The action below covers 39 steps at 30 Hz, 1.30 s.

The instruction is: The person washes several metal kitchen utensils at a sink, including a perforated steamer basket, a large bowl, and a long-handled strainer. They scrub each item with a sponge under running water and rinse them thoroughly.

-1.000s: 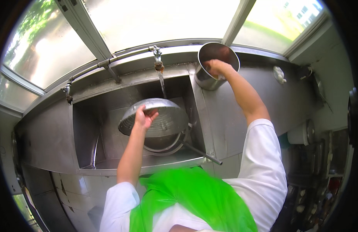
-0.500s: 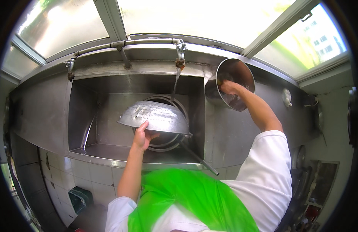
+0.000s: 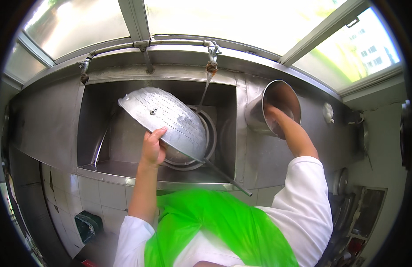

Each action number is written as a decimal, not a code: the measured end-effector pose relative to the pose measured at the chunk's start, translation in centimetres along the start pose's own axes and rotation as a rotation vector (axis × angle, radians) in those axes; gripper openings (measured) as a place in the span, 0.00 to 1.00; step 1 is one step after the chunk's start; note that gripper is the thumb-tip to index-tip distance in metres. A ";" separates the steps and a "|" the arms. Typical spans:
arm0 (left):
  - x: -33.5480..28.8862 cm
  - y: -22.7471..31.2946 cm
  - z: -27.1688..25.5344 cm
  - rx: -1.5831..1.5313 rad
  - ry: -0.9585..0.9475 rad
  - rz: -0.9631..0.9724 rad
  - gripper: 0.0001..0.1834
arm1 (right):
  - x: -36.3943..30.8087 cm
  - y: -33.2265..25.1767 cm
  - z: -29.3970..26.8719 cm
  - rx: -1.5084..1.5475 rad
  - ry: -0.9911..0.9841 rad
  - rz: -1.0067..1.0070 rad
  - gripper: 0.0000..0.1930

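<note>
My left hand (image 3: 154, 149) grips the rim of a silvery metal colander (image 3: 175, 120), its fingers partly behind it. The colander is tilted over the sink, its rows of small holes facing up. Deep inside a tall stainless steel pot (image 3: 256, 116), my right hand (image 3: 273, 115) is mostly hidden, so its fingers do not show. That pot leans on the counter right of the sink, mouth toward me. Below the colander, a round metal vessel (image 3: 212, 135) sits in the sink; a long grey handle (image 3: 228, 179) runs from it over the front edge.
Water runs from a tap (image 3: 212, 55) into the steel sink (image 3: 92, 120). Another tap (image 3: 84, 71) is on the pipe at the left. A white bundle (image 3: 328, 112) lies on the right counter. A dark green bin (image 3: 88, 226) stands below at the left.
The colander has risen leftward and tilted more steeply, baring more of the vessel beneath. My right hand has gone deeper into the pot, which now sits slightly lower and farther right in view.
</note>
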<state>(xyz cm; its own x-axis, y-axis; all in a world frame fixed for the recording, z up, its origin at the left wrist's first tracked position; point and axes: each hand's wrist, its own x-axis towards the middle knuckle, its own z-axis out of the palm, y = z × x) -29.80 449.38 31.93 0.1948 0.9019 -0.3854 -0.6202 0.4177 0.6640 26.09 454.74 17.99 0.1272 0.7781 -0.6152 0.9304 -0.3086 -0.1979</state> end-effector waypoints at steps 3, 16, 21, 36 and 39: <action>-1.6 4.1 1.1 0.049 -0.024 0.087 0.23 | -5.2 -3.7 -4.2 0.312 0.100 0.135 0.21; -4.9 10.3 0.5 0.438 -0.088 0.210 0.26 | -5.4 -0.2 1.8 -0.576 0.083 -0.348 0.19; -4.2 9.1 0.8 0.363 -0.137 0.142 0.23 | -9.1 -4.2 -5.1 0.058 0.535 -0.119 0.13; -2.4 5.2 1.4 0.352 -0.296 -0.029 0.25 | -4.3 -0.7 0.9 -0.130 0.043 -0.201 0.23; -1.2 4.9 1.8 0.366 -0.299 -0.052 0.25 | 0.0 3.3 4.7 -0.541 -0.077 -0.418 0.30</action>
<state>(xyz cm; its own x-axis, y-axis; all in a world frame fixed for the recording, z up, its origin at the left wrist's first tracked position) -31.69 450.59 36.85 0.4619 0.8484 -0.2587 -0.3059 0.4262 0.8513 27.51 451.11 13.76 -0.2857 0.7249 -0.6269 0.9395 0.3409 -0.0340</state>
